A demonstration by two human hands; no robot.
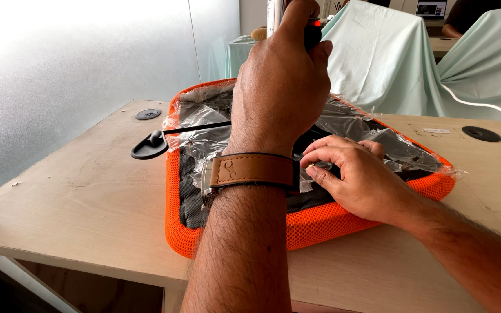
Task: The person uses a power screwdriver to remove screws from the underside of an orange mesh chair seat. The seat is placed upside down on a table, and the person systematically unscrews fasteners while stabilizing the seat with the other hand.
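While the left hand point(279, 87), strapped with a brown leather watch, grips a dark red-tipped tool, the right hand point(358, 174) pinches clear plastic wrap point(204, 113) on an orange mesh seat cushion point(314, 223); a slip could tear the mesh. Pale wooden table point(76, 197), draped chairs point(378, 52) beyond.

Clear plastic wrapping point(372, 136): crinkled transparent film lying over the orange-and-black mesh cushion point(314, 226) on the table.
Small white label point(436, 131): rectangular, flat on the tabletop right of the cushion.
Laptop screen point(431, 8): lit, at top right in the background.
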